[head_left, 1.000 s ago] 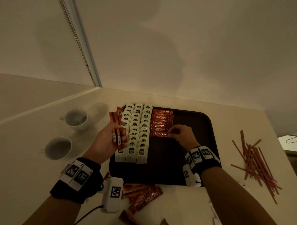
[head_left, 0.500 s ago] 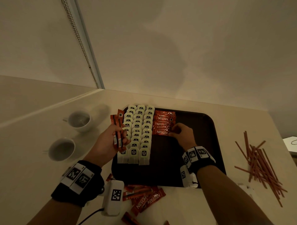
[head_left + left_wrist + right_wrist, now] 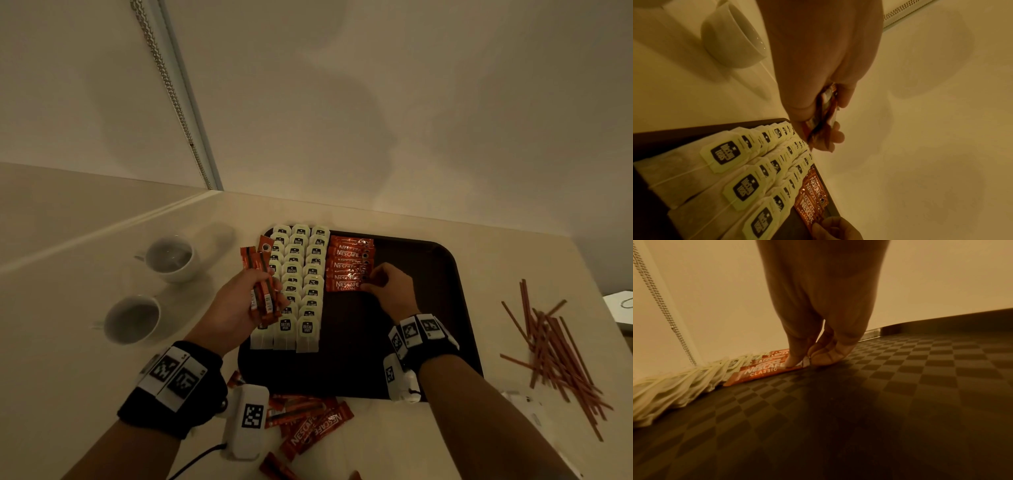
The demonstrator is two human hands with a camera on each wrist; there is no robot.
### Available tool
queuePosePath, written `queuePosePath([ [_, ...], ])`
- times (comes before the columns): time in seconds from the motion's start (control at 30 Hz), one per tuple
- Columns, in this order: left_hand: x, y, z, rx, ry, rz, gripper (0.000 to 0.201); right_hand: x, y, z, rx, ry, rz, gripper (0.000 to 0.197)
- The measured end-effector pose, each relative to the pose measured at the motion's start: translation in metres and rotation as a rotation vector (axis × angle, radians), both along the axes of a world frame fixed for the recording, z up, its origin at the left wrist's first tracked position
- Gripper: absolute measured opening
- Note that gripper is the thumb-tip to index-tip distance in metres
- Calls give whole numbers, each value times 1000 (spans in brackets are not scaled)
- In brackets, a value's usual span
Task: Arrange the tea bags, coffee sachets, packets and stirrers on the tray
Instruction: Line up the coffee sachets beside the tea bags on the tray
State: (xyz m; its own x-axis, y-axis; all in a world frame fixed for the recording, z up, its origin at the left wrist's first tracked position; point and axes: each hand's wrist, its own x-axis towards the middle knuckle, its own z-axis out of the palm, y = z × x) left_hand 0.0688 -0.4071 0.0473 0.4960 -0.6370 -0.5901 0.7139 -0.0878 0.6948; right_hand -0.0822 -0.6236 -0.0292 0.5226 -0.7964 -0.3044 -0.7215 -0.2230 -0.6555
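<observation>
a pale cream counter (image 3: 376, 219) fills the view from the head camera and meets the wall at its far edge. a dark tray (image 3: 455, 291) sits on it at the centre. at 9 o'clock of the tray stand two white cups (image 3: 169, 257), one beyond the other, both apart from the tray. at 3 o'clock lies a loose heap of red-brown stirrers (image 3: 555, 356), crossing one another, well clear of the tray. at 6 o'clock, just beside the tray's near edge, lie several loose coffee sachets (image 3: 317, 428), overlapping. at the far right edge a white object is cut off by the frame.
</observation>
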Motion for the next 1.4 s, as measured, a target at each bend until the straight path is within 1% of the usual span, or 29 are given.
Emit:
queuePosePath([
  [0.1, -1, -6, 1, 8, -22, 3, 15, -1, -1, 1, 4, -2, -10, 24],
  [0.13, -2, -8, 1, 9, -29, 6, 14, -1, 0, 3, 0, -26, -17, 24],
  [0.2, -2, -13, 2, 4, -54, 2, 13, 1, 5, 13, -12, -131, -7, 21],
  [0.27, -4, -20, 3, -5, -112, -25, 14, 7, 17, 31, 35, -240, 86, 16],
  [0.3, -5, -23, 4, -3, -154, -47, 16, 12, 25, 42, 86, -272, 173, 14],
  [0.37, -7, -30, 5, 5, -234, -79, 17, 20, 44, 62, 219, -313, 347, 17],
  [0.43, -9, -36, 5, -4, -270, -92, 16, 28, 60, 73, 318, -366, 427, 22],
  [0.47, -10, -38, 5, -22, -258, -87, 17, 30, 65, 74, 320, -396, 438, 22],
  [0.53, -10, -40, 4, -66, -199, -44, 23, 33, 71, 74, 207, -437, 418, 18],
  [0.6, -9, -39, 5, -106, -163, 28, 23, 33, 71, 73, 43, -479, 379, 13],
  [0.67, -7, -37, 4, -96, -168, 83, 20, 31, 68, 73, -123, -453, 378, 18],
  [0.7, -6, -35, 3, -74, -185, 75, 20, 30, 66, 73, -220, -408, 393, 23],
  [0.77, -4, -32, 2, -49, -208, 12, 26, 26, 63, 72, -415, -336, 419, 22],
  [0.83, -4, -31, 4, -46, -222, -65, 30, 23, 61, 72, -567, -329, 438, 16],
  [0.9, -6, -29, 7, -3, -310, -171, 22, 21, 60, 72, -659, -368, 461, 16],
  [0.93, -7, -28, 6, 28, -366, -215, 16, 20, 59, 71, -675, -377, 474, 16],
  [0.97, -8, -27, 5, 50, -402, -233, 12, 19, 58, 71, -644, -372, 490, 19],
  [1.0, -9, -27, 4, 64, -419, -225, 9, 19, 56, 71, -561, -363, 499, 24],
  [1.03, -8, -26, 1, 75, -421, -201, 7, 18, 55, 72, -423, -359, 490, 33],
  [1.07, -8, -26, -1, 85, -406, -175, 6, 17, 55, 74, -244, -386, 458, 42],
  [1.1, -8, -26, -3, 97, -381, -161, 7, 17, 56, 76, -78, -445, 406, 47],
  [1.13, -8, -25, -5, 114, -359, -162, 10, 16, 58, 78, 33, -519, 350, 44],
  [1.17, -8, -24, -6, 134, -348, -183, 14, 16, 59, 80, 88, -585, 297, 37],
  [1.2, -9, -24, -8, 152, -350, -215, 15, 16, 59, 82, 132, -637, 253, 32],
  [1.27, -11, -23, -8, 151, -383, -241, 12, 17, 59, 86, 196, -701, 212, 28],
  [1.33, -12, -24, -2, 98, -434, -183, 13, 20, 58, 88, 130, -678, 253, 21],
  [1.4, -13, -25, 7, 43, -512, -132, 13, 21, 58, 88, 20, -613, 355, 15],
])
